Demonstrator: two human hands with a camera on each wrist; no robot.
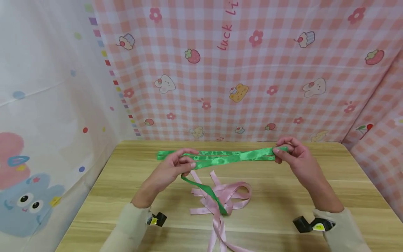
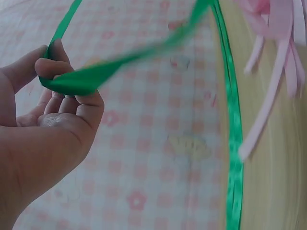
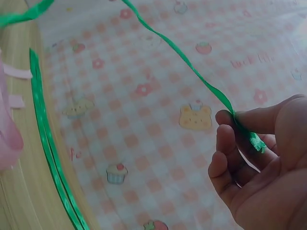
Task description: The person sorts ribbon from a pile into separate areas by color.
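A green satin ribbon (image 1: 226, 160) is stretched between my two hands above the wooden table. My left hand (image 1: 176, 164) pinches it between thumb and fingers, and a loose tail hangs from there toward the pink ribbons. At the other end, my right hand (image 1: 294, 154) pinches the ribbon near its tip; in the right wrist view the frayed end (image 3: 258, 142) pokes out past the thumb. Behind the held ribbon, two green ribbon strips (image 2: 234, 143) lie side by side along the table's back edge.
A tangled heap of pink ribbons (image 1: 231, 196) lies on the table (image 1: 126, 196) between my forearms, trailing off the front of the view. A pink checked cloth (image 1: 214, 77) hangs behind the table, and a white printed cloth (image 1: 56, 70) hangs at the left.
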